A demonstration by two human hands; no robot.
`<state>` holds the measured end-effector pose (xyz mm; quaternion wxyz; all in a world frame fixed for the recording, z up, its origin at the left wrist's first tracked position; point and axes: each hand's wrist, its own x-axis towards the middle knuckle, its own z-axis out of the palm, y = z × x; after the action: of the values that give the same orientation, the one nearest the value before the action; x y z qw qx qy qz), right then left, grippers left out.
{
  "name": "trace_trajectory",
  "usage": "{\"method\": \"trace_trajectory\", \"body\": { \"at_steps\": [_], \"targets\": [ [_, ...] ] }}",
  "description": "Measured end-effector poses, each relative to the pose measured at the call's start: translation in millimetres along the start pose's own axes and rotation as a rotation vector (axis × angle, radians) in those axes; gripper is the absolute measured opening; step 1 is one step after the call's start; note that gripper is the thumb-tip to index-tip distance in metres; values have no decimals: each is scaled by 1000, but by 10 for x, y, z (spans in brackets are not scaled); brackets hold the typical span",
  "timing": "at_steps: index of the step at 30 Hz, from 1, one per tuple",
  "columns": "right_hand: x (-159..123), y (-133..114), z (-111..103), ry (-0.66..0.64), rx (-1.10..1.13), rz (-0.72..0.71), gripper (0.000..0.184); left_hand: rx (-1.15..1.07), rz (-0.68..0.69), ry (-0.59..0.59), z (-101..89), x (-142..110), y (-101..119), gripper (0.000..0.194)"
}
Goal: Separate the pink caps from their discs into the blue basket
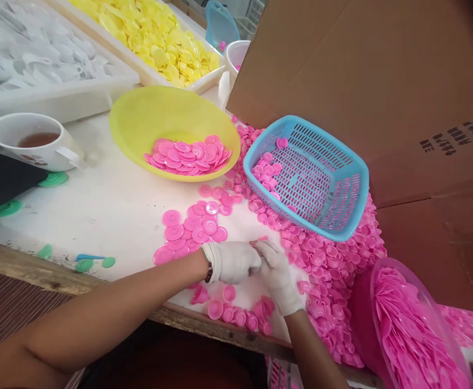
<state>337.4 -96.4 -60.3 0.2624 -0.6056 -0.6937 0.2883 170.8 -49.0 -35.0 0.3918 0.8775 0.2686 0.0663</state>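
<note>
My left hand [236, 262], in a white glove, is curled closed over the table. Against its fingers rests my right hand [277, 273], also gloved, with its fingers bent inward. A hint of pink shows at the fingertips, but whatever the hands hold is hidden. Left of them lie flat pink discs [199, 234], like toy saucers, loosely spread on the white tabletop [118, 216]. Several small pink cups [228, 313] sit near the table edge below the hands. A large heap of pink cups [321, 259] spreads out to the right.
A yellow bowl [139, 119] holds pink discs. The blue basket [352, 216] has a few pink cups inside. A pink tub [366, 319] of discs stands at right, by a cardboard box [402, 108]. A mug of brown liquid [25, 127] and trays of white and yellow pieces are farther left.
</note>
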Motion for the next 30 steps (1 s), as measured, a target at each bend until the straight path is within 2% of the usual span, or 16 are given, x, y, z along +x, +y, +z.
{"method": "trace_trajectory", "body": {
  "at_steps": [2,4,6,9,11,13,15,17,19,23,26,30],
  "targets": [
    [-203,80,-114,154,26,135,16,79,20,-66,-107,62,-19,16],
    [-408,141,-191,236,96,291,17,126,-1,-99,-191,73,7,14],
    [-562,180,-224,254,196,400,20,124,-27,-178,-242,31,67,8],
    [-650,207,-217,252,361,485,21,189,-31,-368,-232,-54,154,18],
    [-634,210,-198,246,442,509,23,242,-22,-403,-168,-71,170,17],
    [-594,206,-180,239,490,502,22,248,-17,-329,-85,-38,143,13],
    [-552,205,-166,235,531,479,22,230,-1,-183,-16,30,96,12],
    [-521,213,-158,247,581,464,23,247,25,-12,24,104,55,19],
    [-502,229,-155,266,622,464,25,300,49,96,42,158,36,27],
    [-486,234,-151,296,693,494,26,316,52,120,96,189,44,32],
    [-482,170,-125,244,849,510,29,125,44,172,172,181,48,23],
    [-462,54,-54,129,910,459,26,-159,12,343,245,182,41,14]
  ]
}}
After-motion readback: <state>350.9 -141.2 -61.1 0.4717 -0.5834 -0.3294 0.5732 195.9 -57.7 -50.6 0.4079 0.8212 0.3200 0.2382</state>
